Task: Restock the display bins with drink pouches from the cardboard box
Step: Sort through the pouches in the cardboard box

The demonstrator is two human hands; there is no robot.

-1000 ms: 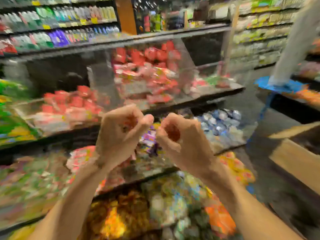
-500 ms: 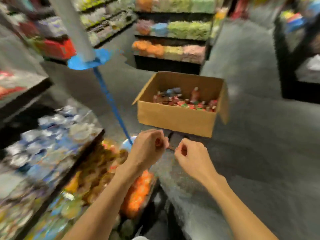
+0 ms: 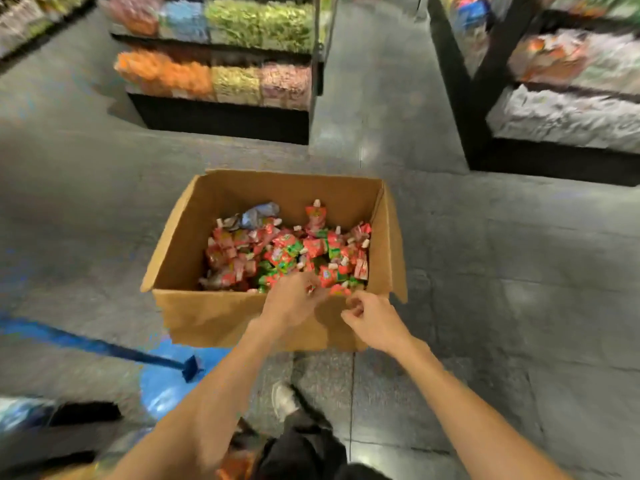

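An open cardboard box stands on the grey floor in front of me. Its bottom is covered with red and green drink pouches with white caps, and one bluish pouch lies at the back left. My left hand reaches over the near rim, its fingertips just above the nearest pouches; blur hides whether it holds one. My right hand hovers outside the near right corner with its fingers curled and nothing in them.
Display bins of orange, green and pink packets stand across the aisle behind the box. A black shelf unit rises at the right. A blue pole and blue floor base lie to the left, near my shoe.
My view swung from the shelf bins down to the box on the floor. Both hands moved forward to the box's near rim, the left one now over the pouches.
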